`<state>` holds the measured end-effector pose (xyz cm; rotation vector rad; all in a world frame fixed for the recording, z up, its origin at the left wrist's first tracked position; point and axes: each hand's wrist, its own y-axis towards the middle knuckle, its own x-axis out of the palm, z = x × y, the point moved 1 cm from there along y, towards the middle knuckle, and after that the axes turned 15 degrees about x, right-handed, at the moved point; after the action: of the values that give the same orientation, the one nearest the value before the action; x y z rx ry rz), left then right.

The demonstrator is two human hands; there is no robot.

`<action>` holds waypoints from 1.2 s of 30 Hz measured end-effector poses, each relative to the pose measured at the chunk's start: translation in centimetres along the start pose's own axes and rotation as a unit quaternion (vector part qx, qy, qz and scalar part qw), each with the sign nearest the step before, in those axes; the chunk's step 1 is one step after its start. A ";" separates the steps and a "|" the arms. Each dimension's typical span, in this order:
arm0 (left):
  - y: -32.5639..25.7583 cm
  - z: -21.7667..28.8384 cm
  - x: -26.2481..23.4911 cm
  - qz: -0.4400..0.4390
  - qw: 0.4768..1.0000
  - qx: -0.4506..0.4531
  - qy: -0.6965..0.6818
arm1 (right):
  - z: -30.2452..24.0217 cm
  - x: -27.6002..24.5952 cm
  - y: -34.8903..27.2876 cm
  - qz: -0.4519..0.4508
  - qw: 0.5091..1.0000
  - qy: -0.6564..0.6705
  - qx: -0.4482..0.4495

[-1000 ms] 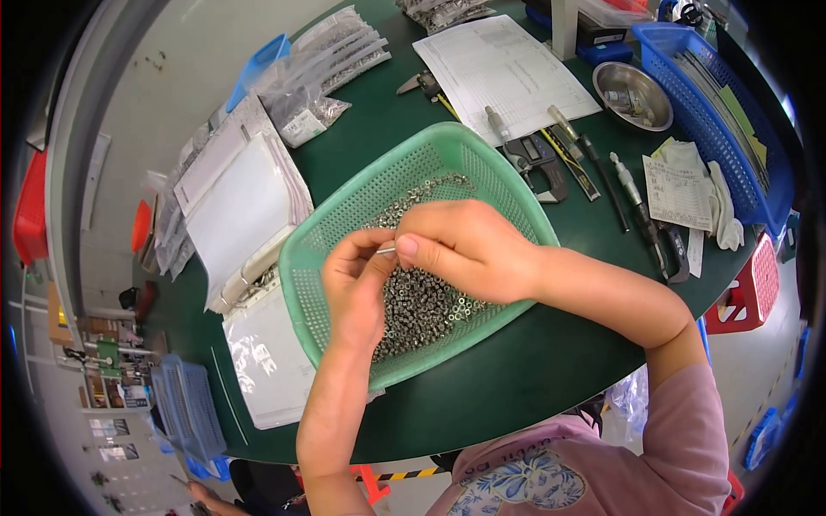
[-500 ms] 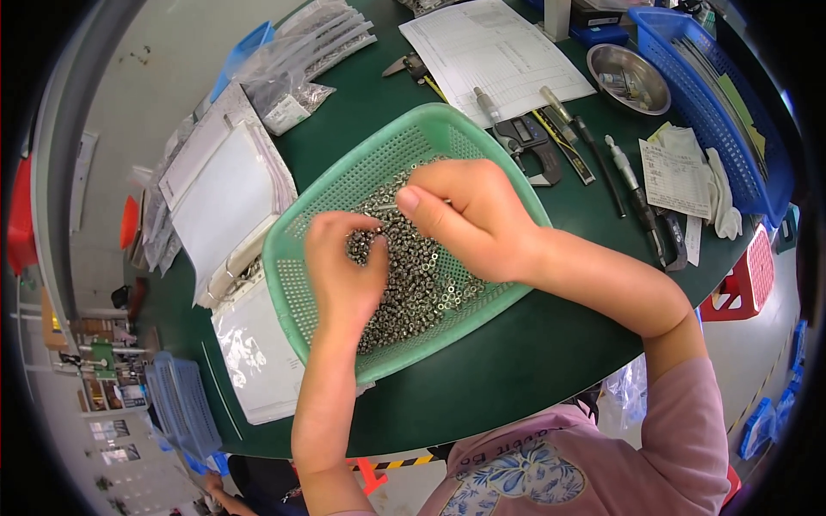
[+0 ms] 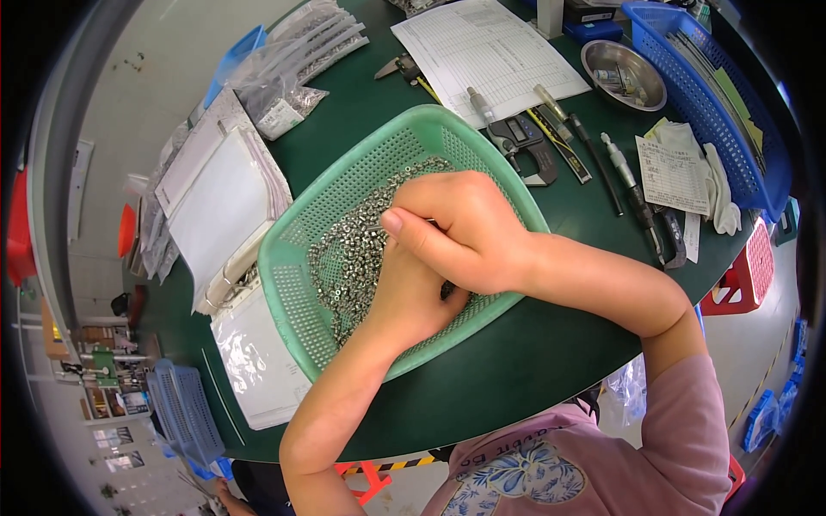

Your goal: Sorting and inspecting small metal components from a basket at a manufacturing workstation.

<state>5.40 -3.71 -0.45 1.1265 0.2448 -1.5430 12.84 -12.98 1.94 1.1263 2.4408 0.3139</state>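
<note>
Small metal parts, silvery and heaped loosely, lie in the green perforated basket on the dark green worktop, directly under and just left of the fingers. They look hard, smooth and light singly, so they would likely slip and roll when nudged; a fingertip pinch on one piece, or a scoop under several, seems the surest hold, and the heap as a whole probably has some weight. The left hand rests in the basket among the parts, with the right hand laid over it; the right fingers are curled together, thumb pressed along the top, but whether either hand pinches a part I cannot tell, since the fingertips of both are covered. The parts beneath the hands are hidden too, and their exact shape is too small to make out. Beyond the fingers, up and to the right, lie a caliper, a printed sheet, a steel bowl and a blue basket. To the left sit clear bags and a white pad, partly overlapping.
</note>
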 end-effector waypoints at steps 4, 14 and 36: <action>-0.2 0.0 -1.1 0.043 0.994 -0.085 -0.050 | 0.1 -0.1 0.0 0.002 1.000 0.012 0.000; -2.4 -1.7 -4.7 0.348 0.762 -0.160 -0.523 | -0.4 -0.4 0.0 -0.026 0.996 -0.030 0.077; -3.1 -1.7 -4.5 0.314 0.792 -0.145 -0.504 | -0.3 0.2 -0.4 -0.011 0.996 -0.081 0.020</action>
<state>3.16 1.36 0.75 -0.0019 -0.5630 -1.2281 12.33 -13.11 1.95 1.0970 2.3246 0.1604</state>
